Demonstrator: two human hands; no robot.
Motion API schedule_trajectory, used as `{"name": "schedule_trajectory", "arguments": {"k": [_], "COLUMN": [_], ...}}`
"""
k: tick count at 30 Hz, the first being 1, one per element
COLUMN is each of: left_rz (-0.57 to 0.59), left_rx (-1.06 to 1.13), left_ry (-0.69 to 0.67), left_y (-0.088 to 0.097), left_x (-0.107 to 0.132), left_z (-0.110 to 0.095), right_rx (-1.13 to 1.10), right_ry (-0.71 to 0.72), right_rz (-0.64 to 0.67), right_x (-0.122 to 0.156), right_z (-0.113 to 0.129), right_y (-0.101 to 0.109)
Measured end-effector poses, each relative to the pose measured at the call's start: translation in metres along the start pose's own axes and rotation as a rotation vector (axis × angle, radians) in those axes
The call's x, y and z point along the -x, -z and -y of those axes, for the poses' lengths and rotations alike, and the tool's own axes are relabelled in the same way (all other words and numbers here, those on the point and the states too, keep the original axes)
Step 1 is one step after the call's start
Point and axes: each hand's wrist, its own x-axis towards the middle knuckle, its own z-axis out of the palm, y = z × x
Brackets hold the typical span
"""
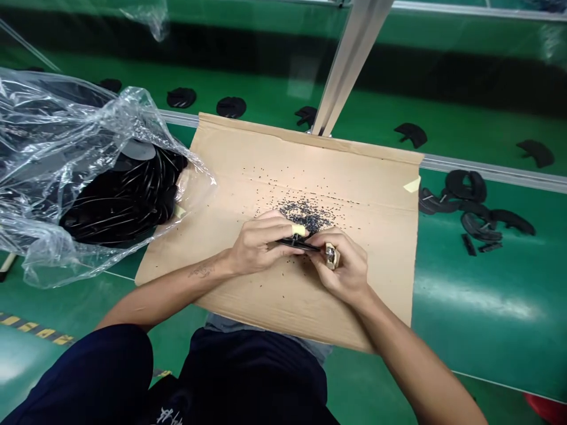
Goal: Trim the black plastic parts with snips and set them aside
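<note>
Spreading across the whole frame, a green counter (482, 313) carries a long metal rail (491, 171) that crosses behind a flattened cardboard sheet (354, 177), while a pale aluminium post (349, 65) rises at top centre. At the upper left, a crumpled clear plastic bag (57, 136) slumps against the sheet and holds a heap of glossy black curved parts (124, 203). More black curved parts (469, 195) lie in a loose cluster right of the sheet, and similar pieces (230, 107) sit spaced apart along the top of the frame. Dark trousers (80, 378) fill the bottom edge.

Near the centre of the sheet, both hands are closed and working together. The left hand (259, 245) pinches a narrow black strip (296, 242) between thumb and fingers, and one finger wears a band of pale yellow tape (299, 229). The right hand (348, 268) grips a small tan-wrapped piece with a shiny metal end (330, 256), just beside the tip of the strip; what this piece is, I cannot tell. Just above the hands, a small mound of black granules (305, 215) sits on the cardboard, with loose specks (266, 183) scattered around it. A yellow tape tab (411, 185) marks the sheet's right edge.
</note>
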Motion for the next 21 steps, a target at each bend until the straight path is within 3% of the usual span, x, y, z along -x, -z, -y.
{"name": "schedule_trajectory", "arguments": {"k": [13, 21], "left_rz": [0.008, 0.106], "left_rx": [-0.002, 0.152], "left_ry": [0.084, 0.126], "left_y": [0.0004, -0.0012], "left_x": [0.0012, -0.0003], "left_z": [-0.0049, 0.0], "right_rx": [-0.02, -0.053], "right_ry": [-0.09, -0.131], "right_rz": [0.049, -0.01], "right_x": [0.0043, 0.0044], "right_z": [0.0012, 0.0018], "right_y": [0.0026, 0.0039]}}
